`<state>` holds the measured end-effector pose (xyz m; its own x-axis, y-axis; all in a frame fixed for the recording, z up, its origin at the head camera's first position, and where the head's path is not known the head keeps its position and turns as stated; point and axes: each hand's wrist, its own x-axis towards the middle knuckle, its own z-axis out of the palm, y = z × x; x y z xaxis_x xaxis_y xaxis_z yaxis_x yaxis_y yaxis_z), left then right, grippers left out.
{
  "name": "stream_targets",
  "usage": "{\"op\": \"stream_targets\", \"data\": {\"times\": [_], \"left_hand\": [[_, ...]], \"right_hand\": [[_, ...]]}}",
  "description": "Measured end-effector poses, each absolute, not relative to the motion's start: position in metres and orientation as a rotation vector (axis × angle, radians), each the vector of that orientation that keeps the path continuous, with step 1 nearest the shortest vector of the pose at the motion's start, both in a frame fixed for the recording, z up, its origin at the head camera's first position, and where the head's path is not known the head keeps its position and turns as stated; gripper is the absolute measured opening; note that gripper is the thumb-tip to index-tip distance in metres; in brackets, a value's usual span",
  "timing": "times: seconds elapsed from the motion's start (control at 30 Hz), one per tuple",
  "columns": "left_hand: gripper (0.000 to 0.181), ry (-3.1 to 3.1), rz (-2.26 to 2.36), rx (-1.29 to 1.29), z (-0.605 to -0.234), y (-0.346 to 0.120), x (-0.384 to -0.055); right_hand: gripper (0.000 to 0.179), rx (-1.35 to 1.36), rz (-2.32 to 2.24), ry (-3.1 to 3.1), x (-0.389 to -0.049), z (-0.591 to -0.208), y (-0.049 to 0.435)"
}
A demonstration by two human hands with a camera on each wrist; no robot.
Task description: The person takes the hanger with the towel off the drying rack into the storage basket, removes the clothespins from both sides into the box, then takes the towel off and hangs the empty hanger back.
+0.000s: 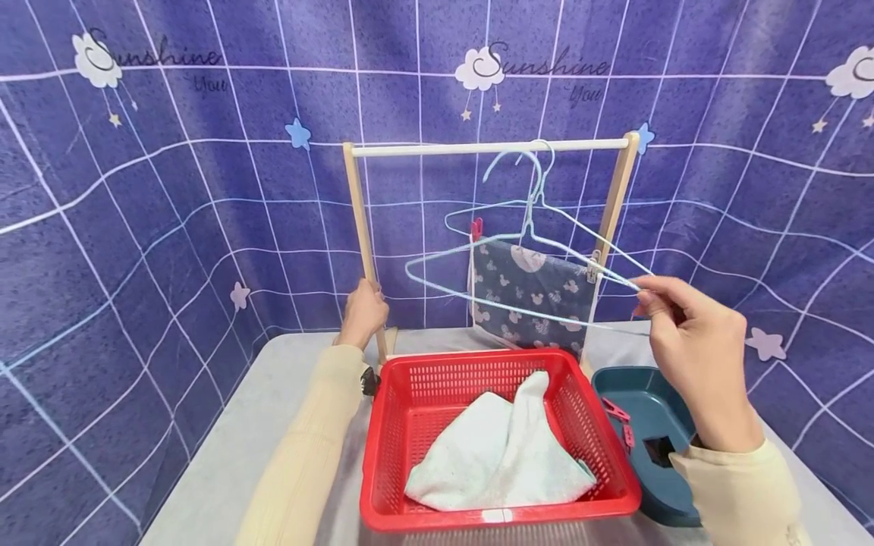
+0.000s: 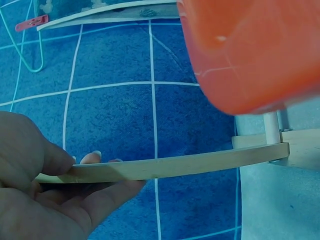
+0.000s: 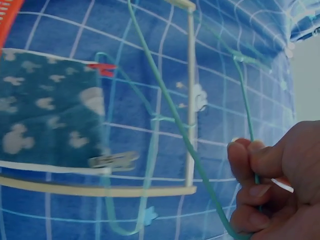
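1. Clothes rack [image 1: 423, 150]: stood behind the red plastic basket [image 1: 423, 523]; left hand [image 1: 365, 312] gripped its left post, thumb and fingers on opposite sides.
2. Loose light-blue hanger [image 1: 528, 227]: extended leftward from the right hand [image 1: 699, 334], the nearer one; long axis ran roughly along the rack's rail. Hook stood before the rail; contact could not be determined.
3. Right hand: fingers curled, pinching the hanger's right end.
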<state>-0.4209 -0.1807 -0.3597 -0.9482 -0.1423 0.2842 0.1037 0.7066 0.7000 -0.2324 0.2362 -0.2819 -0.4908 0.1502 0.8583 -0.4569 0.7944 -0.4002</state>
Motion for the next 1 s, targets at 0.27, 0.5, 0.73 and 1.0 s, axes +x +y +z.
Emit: {"op": "stream_targets", "data": {"times": [0.27, 0.5, 0.73, 1.0], "left_hand": [[0.034, -2.611, -1.089, 0.052, -0.365, -0.182, -0.424], [0.034, -2.617, -1.054, 0.044, -0.367, -0.183, -0.426], [0.032, -2.615, -1.035, 0.040, -0.363, -0.183, -0.426], [0.031, -2.625, -1.060, 0.069, -0.362, -0.181, -0.426]], "right_hand": [[0.020, 0.183, 0.744, -2.026, -0.241, -0.237, 0.220], [0.020, 0.176, 0.734, -2.077, -0.258, -0.209, 0.206], [0.023, 0.164, 0.786, -2.122, -0.277, -0.191, 0.190], [0.025, 0.188, 0.806, -2.188, -0.305, -0.183, 0.175]]}}
